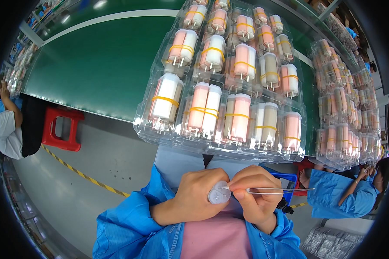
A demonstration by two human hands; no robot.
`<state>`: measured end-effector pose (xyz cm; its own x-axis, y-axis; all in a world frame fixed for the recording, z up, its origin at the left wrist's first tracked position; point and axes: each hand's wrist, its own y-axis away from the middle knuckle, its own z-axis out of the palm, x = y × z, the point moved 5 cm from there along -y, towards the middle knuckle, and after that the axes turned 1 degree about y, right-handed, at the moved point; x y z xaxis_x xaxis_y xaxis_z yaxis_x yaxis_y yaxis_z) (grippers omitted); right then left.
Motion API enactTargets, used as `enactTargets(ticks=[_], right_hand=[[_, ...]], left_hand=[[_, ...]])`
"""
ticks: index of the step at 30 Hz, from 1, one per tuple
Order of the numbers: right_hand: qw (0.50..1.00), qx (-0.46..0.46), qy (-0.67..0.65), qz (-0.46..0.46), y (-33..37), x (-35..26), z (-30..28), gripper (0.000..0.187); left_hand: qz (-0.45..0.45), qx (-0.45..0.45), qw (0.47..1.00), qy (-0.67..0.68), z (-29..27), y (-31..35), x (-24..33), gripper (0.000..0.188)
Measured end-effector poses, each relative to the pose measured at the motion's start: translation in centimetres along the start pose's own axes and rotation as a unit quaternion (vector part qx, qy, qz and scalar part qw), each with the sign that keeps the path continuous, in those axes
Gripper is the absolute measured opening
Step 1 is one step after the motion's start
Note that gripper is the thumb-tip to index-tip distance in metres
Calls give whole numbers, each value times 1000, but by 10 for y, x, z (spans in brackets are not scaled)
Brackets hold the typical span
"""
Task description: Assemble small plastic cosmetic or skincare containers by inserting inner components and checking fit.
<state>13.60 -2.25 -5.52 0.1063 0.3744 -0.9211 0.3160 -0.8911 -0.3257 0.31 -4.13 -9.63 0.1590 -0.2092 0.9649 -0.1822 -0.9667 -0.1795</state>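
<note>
My left hand [190, 194] is closed around a tube, and only the tube's round, pale translucent end [218, 195] shows, turned up toward me. The rest of the tube is hidden by my fingers. A pair of thin metal tweezers [289, 190] lies in my closed right hand [257, 203], its long arms pointing out to the right. My right thumb and fingertips meet right at the edge of the tube's end. Something small and whitish shows between them there, too small to name. Both hands are in front of my body, below the edge of the table.
Clear plastic trays [141, 123] on the green table [95, 64] hold rows of pink, white and grey tubes banded in yellow. More stacked trays [339, 159] stand at the right. Co-workers sit left and right; a red stool [73, 134] stands on the grey floor at left.
</note>
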Motion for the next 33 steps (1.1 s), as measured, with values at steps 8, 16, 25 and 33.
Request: enactTargets(ticks=[8,16,25,33], right_hand=[[1000,12,-10,-11,0,-1,-1,13],[1000,16,-7,-1,1,0,0,13],[1000,12,-2,2,1,-1,0,13],[1000,18,-9,-4,1,1,0,12]], left_hand=[[10,-3,1000,-4,-1,-3,5,22],[8,-4,1000,-15,-1,-1,5,23],[9,-1,1000,-22,-1,-2,4,22],[14,4,1000,-22,-1,-1,2,20]])
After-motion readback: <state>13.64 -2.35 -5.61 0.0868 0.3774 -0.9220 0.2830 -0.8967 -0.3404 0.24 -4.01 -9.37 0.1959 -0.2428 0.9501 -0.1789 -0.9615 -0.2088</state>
